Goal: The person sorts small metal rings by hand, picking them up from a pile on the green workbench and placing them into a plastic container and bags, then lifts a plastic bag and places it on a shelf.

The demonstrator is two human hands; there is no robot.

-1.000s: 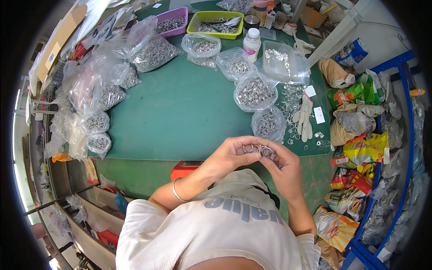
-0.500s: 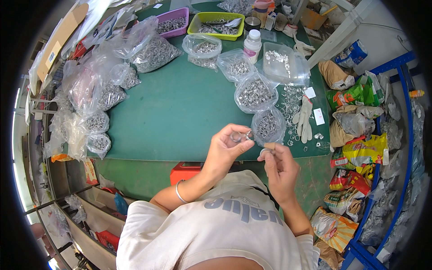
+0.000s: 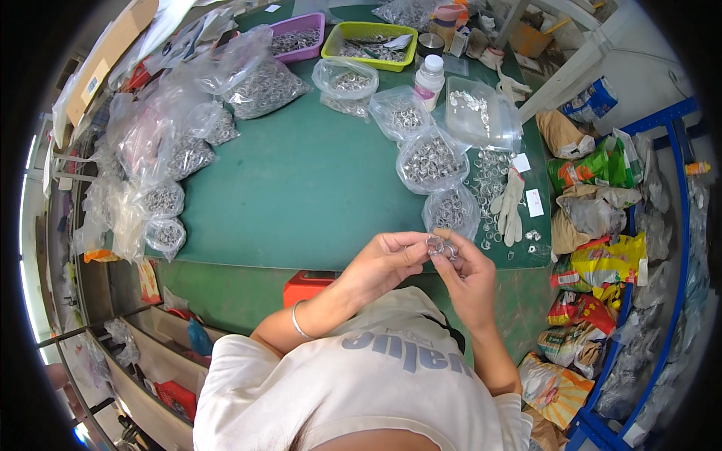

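My left hand [image 3: 383, 263] and my right hand [image 3: 466, 274] meet just above the near edge of the green table mat [image 3: 301, 180]. Between their fingertips they pinch small silvery metal rings [image 3: 440, 246]. Just beyond the hands stands an open clear bag of the same metal rings [image 3: 450, 210]. A thin bracelet circles my left wrist [image 3: 295, 322].
More clear bags of metal parts [image 3: 430, 159] line the mat's right and left sides. A white glove [image 3: 511, 207] and loose rings lie at right. A purple tray [image 3: 295, 37], a yellow-green tray [image 3: 368, 43] and a white bottle [image 3: 429, 79] stand at the back. An orange box [image 3: 308, 286] sits under the table edge.
Half a second ago my hands were apart, the left up near the open bag. They have since come back together near the mat's edge, both pinching the rings.
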